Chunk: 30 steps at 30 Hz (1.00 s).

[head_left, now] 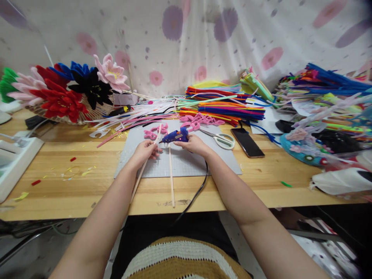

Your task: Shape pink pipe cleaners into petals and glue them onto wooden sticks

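Observation:
My right hand (195, 145) grips a blue glue gun (178, 135), its dark nozzle pointing left toward my left hand (148, 150). The fingers of that left hand are closed on a thin pale stick (140, 178), which slants from the pink pieces down toward the table's front edge. The nozzle tip is close to the stick; whether it touches I cannot tell. A second pale stick (171, 174) lies between my hands and extends past the grey cutting mat (192, 166). Looped pink fuzzy pieces (150, 134) rest on the mat just beyond my left hand, with more pink pieces (203, 119) behind the gun.
Scissors (223, 141) and a phone (248, 142) lie to the right. Bundles of coloured pipe cleaners (229, 110) line the back. Fuzzy flowers (62, 102) stand at back left, a white tray (21, 164) at far left. The gun's black cord (200, 190) drops over the front edge.

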Each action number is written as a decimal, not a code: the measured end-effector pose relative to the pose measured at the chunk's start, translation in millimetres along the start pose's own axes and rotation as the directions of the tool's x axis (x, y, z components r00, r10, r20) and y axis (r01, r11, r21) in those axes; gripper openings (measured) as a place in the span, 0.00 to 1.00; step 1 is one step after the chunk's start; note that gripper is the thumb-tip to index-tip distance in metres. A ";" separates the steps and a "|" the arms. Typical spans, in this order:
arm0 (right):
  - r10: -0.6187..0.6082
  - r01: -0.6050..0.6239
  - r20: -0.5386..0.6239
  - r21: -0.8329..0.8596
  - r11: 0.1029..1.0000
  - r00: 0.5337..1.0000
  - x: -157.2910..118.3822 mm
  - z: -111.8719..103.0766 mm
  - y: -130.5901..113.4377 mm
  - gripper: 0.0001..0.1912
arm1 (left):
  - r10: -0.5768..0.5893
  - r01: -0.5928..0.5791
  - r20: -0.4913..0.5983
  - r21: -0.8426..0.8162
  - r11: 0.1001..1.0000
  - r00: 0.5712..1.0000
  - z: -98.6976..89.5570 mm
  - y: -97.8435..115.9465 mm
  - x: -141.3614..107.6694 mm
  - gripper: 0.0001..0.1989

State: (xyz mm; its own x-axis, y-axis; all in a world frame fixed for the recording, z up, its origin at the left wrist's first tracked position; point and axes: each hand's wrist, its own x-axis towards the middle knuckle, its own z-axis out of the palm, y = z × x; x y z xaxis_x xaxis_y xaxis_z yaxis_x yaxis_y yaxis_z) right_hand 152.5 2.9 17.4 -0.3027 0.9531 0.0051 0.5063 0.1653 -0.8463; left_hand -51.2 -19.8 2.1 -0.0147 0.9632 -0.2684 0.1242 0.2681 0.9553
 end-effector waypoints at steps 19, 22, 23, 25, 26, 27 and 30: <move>0.099 -0.095 0.094 -0.045 0.994 0.991 -6.0 -4.1 -7.4 0.22 | 0.009 -0.008 -0.026 0.036 0.999 1.000 2.1 3.9 -3.5 0.04; 0.094 -0.090 0.105 -0.041 0.995 0.990 -7.1 -4.8 -9.2 0.22 | 0.001 0.001 -0.033 0.039 0.999 0.999 2.7 4.8 -3.8 0.03; 0.095 -0.091 0.106 -0.043 0.995 0.990 -7.5 -5.1 -9.7 0.21 | -0.001 0.002 -0.034 0.038 0.999 0.999 2.8 4.9 -3.9 0.04; 0.101 -0.097 0.114 -0.048 0.994 0.988 -8.2 -5.9 -10.6 0.21 | -0.003 0.004 -0.035 0.037 0.999 0.999 2.9 4.9 -4.0 0.04; 0.105 -0.100 0.122 -0.046 0.994 0.987 -8.5 -6.4 -10.8 0.21 | -0.004 0.005 -0.035 0.037 0.999 0.999 2.9 4.7 -3.9 0.04; 0.110 -0.105 0.137 -0.042 0.994 0.985 -8.7 -7.1 -10.8 0.21 | -0.006 0.007 -0.036 0.038 0.999 0.999 2.9 4.5 -3.7 0.04; 0.117 -0.115 0.189 -0.023 0.993 0.975 -9.1 -10.7 -9.5 0.22 | -0.008 0.010 -0.041 0.044 0.999 0.999 2.6 3.6 -2.4 0.04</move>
State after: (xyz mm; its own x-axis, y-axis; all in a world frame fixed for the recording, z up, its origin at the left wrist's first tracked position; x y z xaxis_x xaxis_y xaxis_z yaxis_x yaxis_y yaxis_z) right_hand 159.1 -4.6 31.1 -0.3886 0.9005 -0.1949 0.5558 0.0604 -0.8291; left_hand -48.1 -21.2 5.9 -0.0559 0.9609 -0.2712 0.1679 0.2768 0.9461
